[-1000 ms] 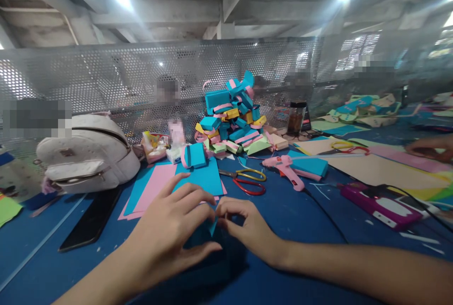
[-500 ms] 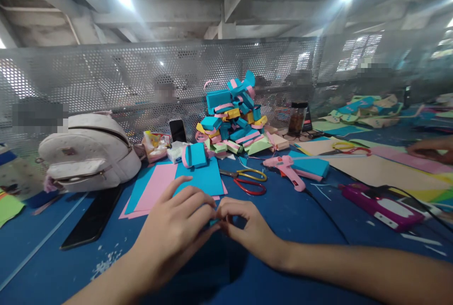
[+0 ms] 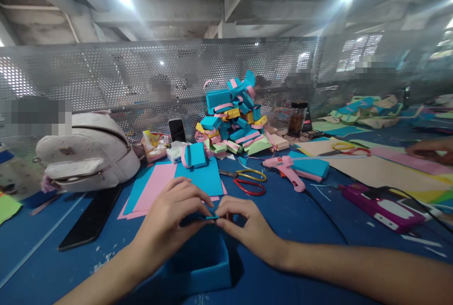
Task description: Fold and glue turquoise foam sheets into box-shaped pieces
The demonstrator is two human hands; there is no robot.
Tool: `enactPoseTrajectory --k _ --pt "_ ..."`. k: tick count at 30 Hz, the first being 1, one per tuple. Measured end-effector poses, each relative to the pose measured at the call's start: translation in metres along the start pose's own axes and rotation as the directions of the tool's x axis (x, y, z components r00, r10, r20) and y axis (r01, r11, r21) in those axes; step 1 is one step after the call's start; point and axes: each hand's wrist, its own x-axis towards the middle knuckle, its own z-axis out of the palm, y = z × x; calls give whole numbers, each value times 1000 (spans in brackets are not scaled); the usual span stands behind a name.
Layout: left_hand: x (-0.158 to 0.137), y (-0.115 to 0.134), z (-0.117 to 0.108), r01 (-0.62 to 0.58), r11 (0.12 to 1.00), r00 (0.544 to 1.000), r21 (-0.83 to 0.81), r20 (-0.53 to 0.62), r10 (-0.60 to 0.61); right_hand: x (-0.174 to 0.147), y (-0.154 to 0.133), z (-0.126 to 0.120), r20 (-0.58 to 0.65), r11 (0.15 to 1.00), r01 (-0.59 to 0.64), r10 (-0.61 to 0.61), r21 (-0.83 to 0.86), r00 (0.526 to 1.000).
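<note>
Over the blue table, my left hand (image 3: 179,213) is closed in a pinch on a small piece of blue paper (image 3: 211,217). My right hand (image 3: 244,227) grips the same piece between thumb and forefinger, its tips meeting those of the left. Just below them stands an open-topped blue paper box (image 3: 201,280), partly covered by my left hand and forearm. Whether the pinched piece joins the box is hidden. Blue and pink paper sheets (image 3: 155,187) lie under and beyond my left fingers, with a small blue and pink paper box (image 3: 195,155) on top.
Scissors (image 3: 249,180) and a pink glue gun (image 3: 288,173) lie ahead. A heap of paper boxes (image 3: 235,121) stands before the perforated screen (image 3: 141,69). At left are a white backpack (image 3: 92,154) and black phone (image 3: 90,220); at right, a purple device (image 3: 378,208) and another person's hand (image 3: 433,149).
My left hand has tilted and its fingers have drawn back a little, showing more of the pinched blue paper. The open blue box beneath is now plainer to see. My right hand barely moves.
</note>
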Motion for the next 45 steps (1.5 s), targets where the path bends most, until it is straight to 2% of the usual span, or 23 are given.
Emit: enactPoseTrajectory --k 5,14,21,32,37,41,45 --pt "-1 -3 2 -28 1000 1000 4 -11 28 0 0 -1 19 1000 -4 5 -29 1000" --pt "-2 1 4 -31 996 999 85 46 27 1 -1 0 -11 1000 -10 10 -11 1000" --pt "-3 1 4 -57 988 998 145 22 55 0 0 0 1 1000 -11 12 -24 1000" --pt "-1 -2 4 -24 996 1000 84 5 24 0 4 0 25 999 -15 16 -33 1000" --pt "-1 -3 3 37 998 999 41 -25 -36 2 -1 -1 20 998 -56 56 1 998" --pt "0 -4 3 149 989 987 -8 -63 -149 5 -3 -2 -15 993 -114 115 29 993" --pt "0 -11 5 274 946 959 -172 -24 -282 7 1 -3 -18 984 -164 166 76 986"
